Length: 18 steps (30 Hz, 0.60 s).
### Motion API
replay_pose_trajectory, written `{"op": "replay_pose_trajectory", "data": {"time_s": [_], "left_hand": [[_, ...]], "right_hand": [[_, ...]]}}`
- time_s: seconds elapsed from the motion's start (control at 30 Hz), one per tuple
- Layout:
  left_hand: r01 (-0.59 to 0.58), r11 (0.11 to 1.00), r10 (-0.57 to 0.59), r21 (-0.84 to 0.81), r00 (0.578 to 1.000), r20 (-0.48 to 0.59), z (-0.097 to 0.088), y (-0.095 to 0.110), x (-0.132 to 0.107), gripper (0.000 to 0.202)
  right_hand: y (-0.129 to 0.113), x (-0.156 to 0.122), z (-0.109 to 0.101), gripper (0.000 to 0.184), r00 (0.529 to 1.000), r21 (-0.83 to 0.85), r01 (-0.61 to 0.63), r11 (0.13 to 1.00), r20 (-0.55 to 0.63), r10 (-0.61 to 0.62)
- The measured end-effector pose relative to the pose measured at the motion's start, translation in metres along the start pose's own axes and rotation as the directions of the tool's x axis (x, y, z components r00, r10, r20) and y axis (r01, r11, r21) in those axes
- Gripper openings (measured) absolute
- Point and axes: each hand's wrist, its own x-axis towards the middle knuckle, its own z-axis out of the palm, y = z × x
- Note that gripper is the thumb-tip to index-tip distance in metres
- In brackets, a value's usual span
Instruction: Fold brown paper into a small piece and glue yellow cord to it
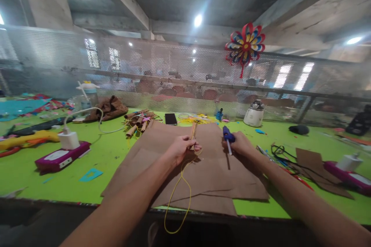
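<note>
My left hand (184, 147) is closed on a narrow brown cardboard piece (194, 129), held upright; whether it is a roll or a folded strip I cannot tell. A yellow string (182, 179) hangs from that hand in a long loop, down past the table's front edge. My right hand (239, 143) grips a blue glue gun (228, 135), with a whitish glue stick (229, 148) showing at its rear. Both hands are above large brown paper sheets (208, 177) on the green table.
Several brown paper rolls (140, 124) are heaped behind on the left, beside a black phone (171, 119). Purple power strips (63, 158) lie at both sides. Black cables (285, 156) and a cardboard scrap (309, 160) are to the right. A white container (254, 114) stands behind.
</note>
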Motion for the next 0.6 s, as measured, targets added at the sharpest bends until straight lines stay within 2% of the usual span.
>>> {"op": "replay_pose_trajectory", "data": {"time_s": [0.1, 0.17, 0.37, 0.43, 0.5, 0.6], "left_hand": [[-0.008, 1.0, 0.008, 0.003, 1.0, 0.012, 0.0, -0.002, 0.001, 0.01], [-0.017, 1.0, 0.017, 0.013, 1.0, 0.013, 0.0, -0.002, 0.001, 0.011], [-0.006, 1.0, 0.006, -0.003, 1.0, 0.008, 0.002, -0.003, 0.0, 0.011], [-0.009, 1.0, 0.009, 0.005, 1.0, 0.015, 0.002, -0.003, -0.001, 0.011], [-0.005, 1.0, 0.004, 0.01, 1.0, 0.017, 0.003, -0.004, -0.002, 0.011], [0.004, 1.0, -0.005, 0.008, 0.999, 0.043, 0.003, -0.006, -0.002, 0.008]], "right_hand": [[-0.004, 0.015, 0.0, 0.028, 0.996, -0.227, 0.049, 0.973, 0.078, -0.032], [-0.008, 0.026, 0.001, 0.03, 0.99, -0.362, 0.057, 0.931, 0.137, -0.008], [-0.01, 0.039, 0.003, 0.011, 0.97, -0.415, 0.047, 0.909, 0.236, 0.057], [-0.008, 0.038, 0.003, 0.012, 0.972, -0.431, 0.059, 0.9, 0.229, 0.046], [-0.009, 0.036, 0.002, 0.023, 0.981, -0.457, 0.068, 0.887, 0.192, 0.024], [-0.022, 0.03, -0.001, 0.032, 0.992, -0.417, 0.124, 0.901, 0.073, -0.103]]}}
